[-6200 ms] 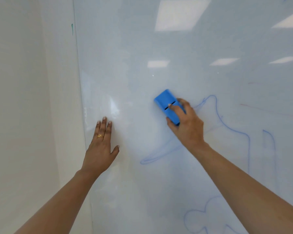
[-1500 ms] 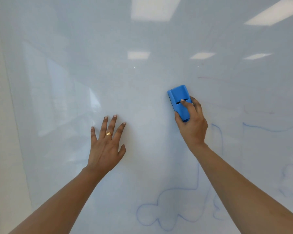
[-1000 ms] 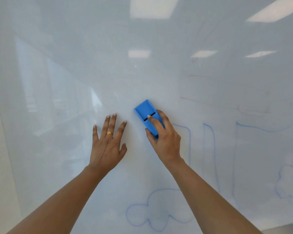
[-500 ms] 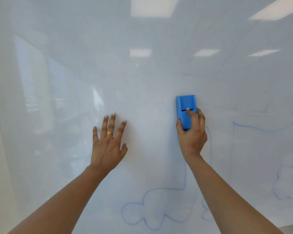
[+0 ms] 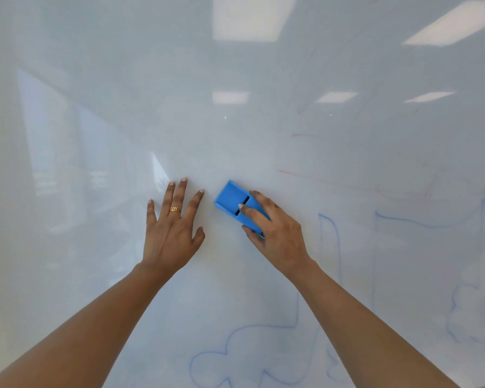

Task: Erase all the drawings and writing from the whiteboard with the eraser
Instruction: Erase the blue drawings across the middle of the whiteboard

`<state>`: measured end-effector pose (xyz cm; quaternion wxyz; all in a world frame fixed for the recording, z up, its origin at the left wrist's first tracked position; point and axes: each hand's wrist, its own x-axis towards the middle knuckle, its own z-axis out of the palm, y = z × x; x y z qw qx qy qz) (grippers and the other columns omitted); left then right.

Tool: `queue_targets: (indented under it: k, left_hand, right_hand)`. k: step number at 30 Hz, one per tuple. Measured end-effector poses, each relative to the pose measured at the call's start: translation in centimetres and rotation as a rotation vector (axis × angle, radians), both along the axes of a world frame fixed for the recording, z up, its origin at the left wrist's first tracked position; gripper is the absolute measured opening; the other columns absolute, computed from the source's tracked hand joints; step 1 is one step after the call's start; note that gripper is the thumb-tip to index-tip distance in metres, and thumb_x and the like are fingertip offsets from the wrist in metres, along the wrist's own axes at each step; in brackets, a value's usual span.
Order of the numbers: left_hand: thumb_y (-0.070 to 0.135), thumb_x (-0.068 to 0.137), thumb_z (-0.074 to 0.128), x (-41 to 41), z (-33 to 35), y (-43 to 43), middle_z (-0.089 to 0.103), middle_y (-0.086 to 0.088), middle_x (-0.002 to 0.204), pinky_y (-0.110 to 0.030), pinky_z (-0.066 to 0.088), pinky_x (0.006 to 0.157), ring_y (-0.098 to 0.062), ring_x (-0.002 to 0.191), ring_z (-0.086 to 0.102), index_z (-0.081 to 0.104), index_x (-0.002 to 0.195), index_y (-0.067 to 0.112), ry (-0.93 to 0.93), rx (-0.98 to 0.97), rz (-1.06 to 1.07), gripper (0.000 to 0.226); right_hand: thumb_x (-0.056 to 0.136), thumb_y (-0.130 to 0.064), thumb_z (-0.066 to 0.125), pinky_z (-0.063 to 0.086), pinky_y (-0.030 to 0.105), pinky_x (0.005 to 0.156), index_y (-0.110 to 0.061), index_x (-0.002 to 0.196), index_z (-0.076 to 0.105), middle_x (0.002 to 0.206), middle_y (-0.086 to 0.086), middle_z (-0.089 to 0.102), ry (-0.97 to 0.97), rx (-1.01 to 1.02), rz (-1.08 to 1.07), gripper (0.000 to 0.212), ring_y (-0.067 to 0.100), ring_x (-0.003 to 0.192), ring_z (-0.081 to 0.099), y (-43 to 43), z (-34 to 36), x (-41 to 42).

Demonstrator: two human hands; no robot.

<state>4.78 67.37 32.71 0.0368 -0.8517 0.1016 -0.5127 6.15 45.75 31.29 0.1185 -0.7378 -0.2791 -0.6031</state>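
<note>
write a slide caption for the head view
Right hand wipes blue eraser across whiteboard; left hand braces flat; blue lines remain.

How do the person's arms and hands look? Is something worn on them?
The left forearm and the right forearm are bare, no sleeve in view. The left hand wears a gold ring with a leaf-like pattern. The right hand shows no ring; neither wrist shows a watch or bracelet.

The whiteboard [image 5: 235, 135] is glossy and smooth, mirroring ceiling lights. The blue eraser [image 5: 231, 198] under the right fingers [image 5: 252, 212] looks like smooth, matt plastic. The ring [image 5: 175, 209] on a left finger is shiny gold metal.
</note>
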Motion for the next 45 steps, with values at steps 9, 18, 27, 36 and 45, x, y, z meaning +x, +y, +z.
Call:
queue_targets:
  k: [9, 18, 27, 36, 45]
  left_hand:
    - [0.030, 0.085, 0.055, 0.7, 5.7, -4.1, 0.013, -0.011, 0.157, -0.057, 0.018, 0.109, -0.029, 0.144, 0.010, 0.034, 0.145, 0.019, -0.036, -0.075, -0.030, 0.064]
    - [0.033, 0.091, 0.048, 1.3, 8.5, -6.3, 0.002, -0.004, 0.158, -0.053, 0.007, 0.113, -0.022, 0.145, -0.003, 0.023, 0.148, 0.027, -0.053, -0.197, -0.040, 0.063]
    - [0.037, 0.092, 0.048, 1.1, 8.1, -7.4, 0.001, -0.002, 0.158, -0.050, 0.008, 0.114, -0.020, 0.145, -0.002, 0.019, 0.149, 0.029, -0.064, -0.285, -0.009, 0.064]
    - [0.038, 0.093, 0.044, 1.3, 11.8, -8.5, -0.004, 0.001, 0.158, -0.049, 0.007, 0.113, -0.016, 0.145, -0.006, 0.015, 0.149, 0.030, -0.073, -0.343, 0.022, 0.063]
    - [0.040, 0.094, 0.039, 2.1, 16.1, -8.9, -0.005, 0.002, 0.158, -0.050, 0.004, 0.114, -0.016, 0.145, -0.007, 0.014, 0.149, 0.030, -0.129, -0.315, 0.021, 0.061]
  right_hand:
    - [0.078, -0.018, 0.072, 0.052, 0.032, 0.078, -0.019, 0.118, 0.062, 0.134, 0.008, 0.052, -0.019, 0.241, -0.009, 0.041, 0.026, 0.113, 0.057, -6.7, 7.5, 1.2]
    - [0.087, -0.016, 0.062, 0.041, 0.035, 0.094, -0.018, 0.129, 0.054, 0.144, 0.009, 0.041, 0.019, 0.491, -0.010, 0.043, 0.028, 0.122, 0.046, -9.1, 11.6, 1.7]
    - [0.063, -0.012, 0.082, 0.055, 0.037, 0.068, -0.013, 0.106, 0.068, 0.119, 0.017, 0.062, -0.129, -0.181, 0.003, 0.045, 0.032, 0.090, 0.064, -5.4, 9.4, 1.8]
    - [0.069, -0.015, 0.079, 0.054, 0.036, 0.069, -0.016, 0.113, 0.066, 0.124, 0.013, 0.060, -0.124, -0.050, 0.011, 0.046, 0.030, 0.095, 0.064, -8.3, 17.0, 2.2]
    - [0.092, -0.027, 0.054, 0.036, 0.036, 0.099, -0.023, 0.137, 0.044, 0.146, 0.005, 0.035, -0.040, 0.501, -0.017, 0.046, 0.026, 0.127, 0.039, -14.2, 23.7, 2.9]
